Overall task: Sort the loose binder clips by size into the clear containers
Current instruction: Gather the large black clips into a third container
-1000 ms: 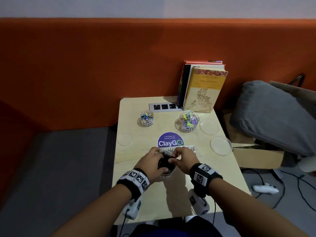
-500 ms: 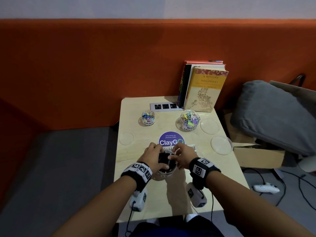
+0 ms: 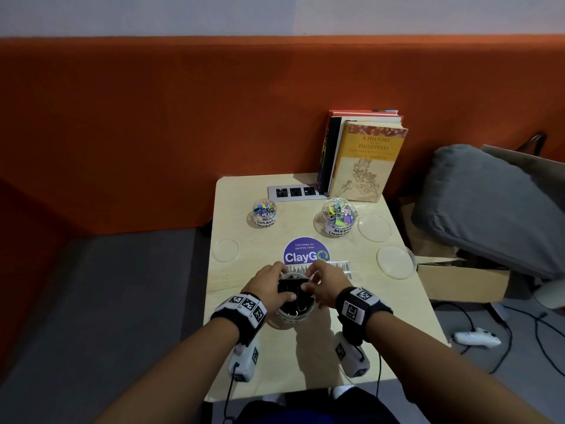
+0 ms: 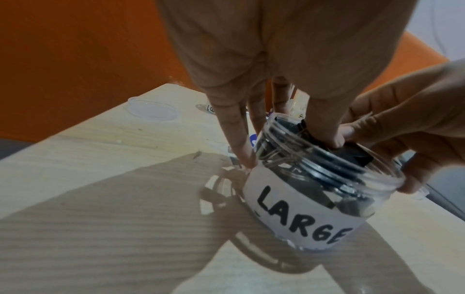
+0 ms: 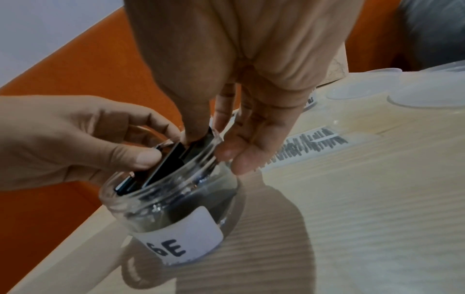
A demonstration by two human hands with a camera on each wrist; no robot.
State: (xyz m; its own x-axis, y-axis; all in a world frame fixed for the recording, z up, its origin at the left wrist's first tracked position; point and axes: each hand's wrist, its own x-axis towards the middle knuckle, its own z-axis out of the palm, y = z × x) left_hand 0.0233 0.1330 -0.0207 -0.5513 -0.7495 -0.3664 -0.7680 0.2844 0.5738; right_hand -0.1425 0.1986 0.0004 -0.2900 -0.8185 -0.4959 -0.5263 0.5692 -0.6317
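A clear jar labelled LARGE (image 3: 295, 315) (image 4: 302, 208) (image 5: 176, 228) stands near the table's front, with several black clips inside. A large black binder clip (image 3: 293, 286) (image 4: 357, 157) (image 5: 166, 165) sticks out of its mouth at a tilt. My left hand (image 3: 269, 289) (image 4: 286, 147) wraps the jar's far side, thumb pressing on the clip. My right hand (image 3: 324, 286) (image 5: 216, 147) pinches the clip from the other side, thumb inside the rim, fingers outside. The SMALL jar (image 3: 264, 212) and the MEDIUM jar (image 3: 339, 217) hold coloured clips at the back.
Three clear lids (image 3: 225, 250) (image 3: 374, 228) (image 3: 396, 262) lie on the wooden table (image 3: 382, 316). Books (image 3: 363, 160) and a socket strip (image 3: 295, 192) stand at the back edge. A purple ClayGo sticker (image 3: 306, 254) is just beyond my hands. A grey cushion (image 3: 489, 203) and a cardboard box (image 3: 458, 276) sit to the right.
Both hands have stayed at the large jar, shifting their fingers round the black clip at its mouth. The other jars and lids have not moved.
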